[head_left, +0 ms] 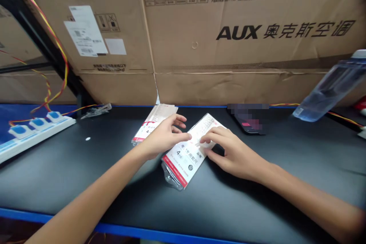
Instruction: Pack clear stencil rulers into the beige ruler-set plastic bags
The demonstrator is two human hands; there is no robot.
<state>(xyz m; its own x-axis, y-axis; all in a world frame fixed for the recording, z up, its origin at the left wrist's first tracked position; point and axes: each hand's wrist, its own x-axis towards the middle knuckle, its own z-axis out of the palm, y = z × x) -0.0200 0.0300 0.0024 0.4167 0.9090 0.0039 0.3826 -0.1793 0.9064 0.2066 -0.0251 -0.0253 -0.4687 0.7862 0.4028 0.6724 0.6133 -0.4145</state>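
Well left of the hands, a white power strip (pixel 34 129) lies on the black tabletop (pixel 114 183). The left hand (pixel 162 137) is spread open, gripping nothing, with a fingertip on the white packet (pixel 185 156) and a second packet (pixel 148 124) just behind it. The white packet lies flat between both hands. The right hand (pixel 231 152) curls its fingertips on the packet's right edge; whether it pinches is unclear. The step looks like steadying the packet; lifting it would call for a firmer two-sided hold. A clear bottle (pixel 331 87) leans far right.
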